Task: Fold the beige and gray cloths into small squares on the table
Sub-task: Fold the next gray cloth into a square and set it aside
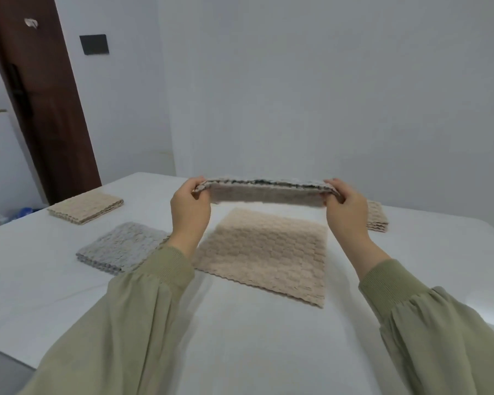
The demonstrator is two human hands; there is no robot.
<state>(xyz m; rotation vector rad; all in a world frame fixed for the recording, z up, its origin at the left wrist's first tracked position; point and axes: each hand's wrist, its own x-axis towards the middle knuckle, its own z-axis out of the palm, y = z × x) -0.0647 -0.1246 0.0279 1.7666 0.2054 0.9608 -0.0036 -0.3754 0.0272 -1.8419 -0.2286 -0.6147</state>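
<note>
While it hangs in the air above the table (240,343), the raised cloth (265,192) is stretched level between two hands, one at each short end. The left hand (190,212) pinches its left end, fingers curled over the top edge and thumb underneath. The right hand (345,212) grips the right end the same way. This cloth is doubled over: the side facing the camera looks beige, while the layers along the upper edge look gray. Whether it is one cloth or two held together cannot be told. Directly below it, a flat beige cloth (264,252) lies spread open on the white tabletop, clear of the raised one and showing its wavy near edge. To the left, just beside the left wrist, a folded gray cloth (120,248) rests as a small square. Farther back on the left sits a folded beige cloth (84,208), well apart from the gray one. Behind the right hand, a beige stack (378,216) of folded layers is partly hidden. Both arms wear olive green sleeves (143,303). A brown door (40,109) and a dark wall plate (94,44) stand beyond the table.
</note>
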